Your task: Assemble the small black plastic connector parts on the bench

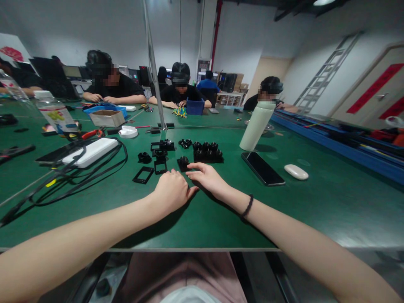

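My left hand [172,190] rests low over the green table [221,229], back up, with its fingers bent down out of sight and its thumb stretched to the right. Whether anything lies under it is hidden. My right hand [208,180] is open, fingers extended left, the tips beside a small black part with a round knob [183,162]. Just behind stands a block of several black round-topped parts [208,152]. Left of these lie black rectangular frames [143,175], a black round part [144,158] and a pile of small black pieces [185,143].
A black phone [263,169], a white oval case [296,171] and a pale green bottle [257,126] stand to the right. Leftward are a white power bank [91,152], black cables [69,191] and a drink bottle [57,113]. A metal pole [154,67] rises mid-table; people work opposite.
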Available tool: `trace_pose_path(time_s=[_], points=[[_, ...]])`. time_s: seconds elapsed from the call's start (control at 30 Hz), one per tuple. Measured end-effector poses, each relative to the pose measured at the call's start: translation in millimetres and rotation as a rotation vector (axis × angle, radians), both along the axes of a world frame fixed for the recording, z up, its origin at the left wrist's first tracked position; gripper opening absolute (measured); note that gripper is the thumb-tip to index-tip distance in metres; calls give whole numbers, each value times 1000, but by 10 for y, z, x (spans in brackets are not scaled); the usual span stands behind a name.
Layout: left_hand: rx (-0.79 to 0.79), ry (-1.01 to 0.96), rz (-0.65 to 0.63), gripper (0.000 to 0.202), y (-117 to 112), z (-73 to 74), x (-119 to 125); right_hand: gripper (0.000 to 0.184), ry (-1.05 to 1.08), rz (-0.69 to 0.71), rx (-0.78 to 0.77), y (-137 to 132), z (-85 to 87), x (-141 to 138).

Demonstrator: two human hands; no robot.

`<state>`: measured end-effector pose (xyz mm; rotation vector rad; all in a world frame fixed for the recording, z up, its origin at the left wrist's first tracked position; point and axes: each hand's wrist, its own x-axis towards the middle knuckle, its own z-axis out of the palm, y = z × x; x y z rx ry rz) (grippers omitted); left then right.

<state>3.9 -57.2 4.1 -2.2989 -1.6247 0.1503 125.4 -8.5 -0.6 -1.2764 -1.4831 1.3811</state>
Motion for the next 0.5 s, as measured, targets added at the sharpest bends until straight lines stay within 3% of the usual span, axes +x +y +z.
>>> trace_pose_path(time_s=[0.5], points=[[-15, -2, -13, 64, 21, 17, -17, 25, -26, 20, 66, 33, -75, -10]])
